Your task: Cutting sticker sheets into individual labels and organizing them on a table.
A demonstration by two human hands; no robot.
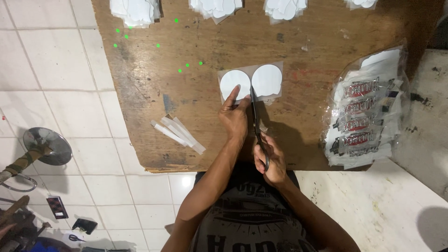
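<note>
Left hand (234,116) is pinning the clear sheet (250,82) flat on the worktop (140,84); right hand (269,161), grip closed around scissors (257,126), is cutting between white rounds. Risk: blades nicking nearby fingertips.

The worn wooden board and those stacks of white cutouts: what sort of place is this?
Probably a small home workshop for cutting stickers or labels. The worn brown wooden board lies on a white tiled floor, black-handled scissors are slicing a clear sheet with two white round shapes, and a clear bag of printed labels sits nearby.
</note>
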